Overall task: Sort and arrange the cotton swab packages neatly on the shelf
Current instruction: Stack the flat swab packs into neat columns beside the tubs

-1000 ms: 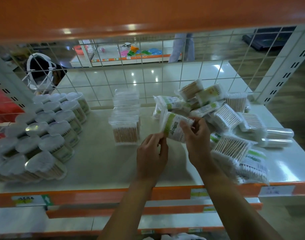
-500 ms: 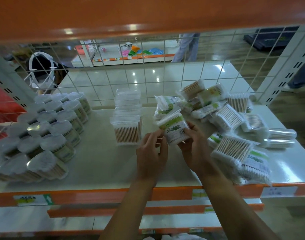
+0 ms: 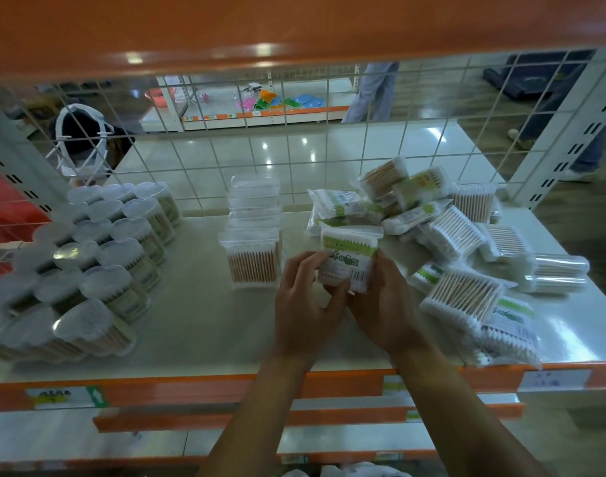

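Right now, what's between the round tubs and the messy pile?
In the head view, a row of clear boxes stands there on the shelf; nearer the pile, the left hand and right hand hold one bag.

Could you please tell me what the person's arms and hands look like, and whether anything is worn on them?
Both the left hand and the right hand are bare: no gloves, rings or watch show. The left forearm and right forearm are bare too; no sleeve comes into view.

Lower edge of the held bag (image 3: 349, 259) behind the hands (image 3: 306, 304) (image 3: 386, 304); leftmost tubs (image 3: 5, 325) (blurry) partly off-frame.
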Tool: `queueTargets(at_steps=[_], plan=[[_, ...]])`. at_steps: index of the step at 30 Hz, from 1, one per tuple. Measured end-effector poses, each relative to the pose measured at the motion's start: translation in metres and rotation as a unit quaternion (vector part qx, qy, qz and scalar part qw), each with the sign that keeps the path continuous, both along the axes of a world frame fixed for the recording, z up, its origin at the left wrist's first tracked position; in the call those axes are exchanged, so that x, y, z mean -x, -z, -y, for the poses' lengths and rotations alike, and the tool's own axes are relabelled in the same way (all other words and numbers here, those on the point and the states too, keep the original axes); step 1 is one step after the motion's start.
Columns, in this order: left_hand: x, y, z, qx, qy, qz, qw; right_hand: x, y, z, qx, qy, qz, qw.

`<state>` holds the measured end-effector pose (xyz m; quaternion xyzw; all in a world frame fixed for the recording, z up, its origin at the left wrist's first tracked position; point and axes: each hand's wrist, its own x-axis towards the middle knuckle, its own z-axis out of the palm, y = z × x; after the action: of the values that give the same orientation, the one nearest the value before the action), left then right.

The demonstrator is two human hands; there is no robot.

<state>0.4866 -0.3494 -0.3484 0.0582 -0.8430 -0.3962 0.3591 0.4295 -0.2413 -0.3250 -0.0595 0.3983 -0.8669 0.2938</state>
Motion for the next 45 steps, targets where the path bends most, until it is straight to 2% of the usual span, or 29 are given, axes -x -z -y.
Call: queueTargets(at_steps=[6, 9, 17, 21, 31, 45], plan=[[-0.002, -0.004, -0.002, -0.01, 0.031, 0.013, 0.999, -0.002, 0.0, 0.002, 0.042, -0.024, 0.0, 0.999], [-0.004, -0.005, -0.004, -0.019, 0.068, 0.03, 0.997, -0.002, 0.002, 0.001, 0.022, -0.023, -0.012, 0.999], [-0.003, -0.005, -0.003, -0.011, 0.077, 0.035, 0.996, -0.001, 0.004, 0.0, -0.024, -0.023, -0.053, 0.998], [0.002, 0.001, 0.0, -0.004, 0.038, 0.023, 0.999, 0.0, 0.003, 0.0, -0.043, -0.009, -0.073, 0.996], [-0.002, -0.002, 0.004, -0.089, -0.064, 0.021, 0.994, 0.003, 0.003, -0.003, -0.04, 0.013, -0.063, 0.997], [-0.023, -0.009, 0.034, -0.155, -0.058, 0.049, 0.985, 0.005, 0.013, 0.0, -0.07, -0.004, -0.099, 0.993]])
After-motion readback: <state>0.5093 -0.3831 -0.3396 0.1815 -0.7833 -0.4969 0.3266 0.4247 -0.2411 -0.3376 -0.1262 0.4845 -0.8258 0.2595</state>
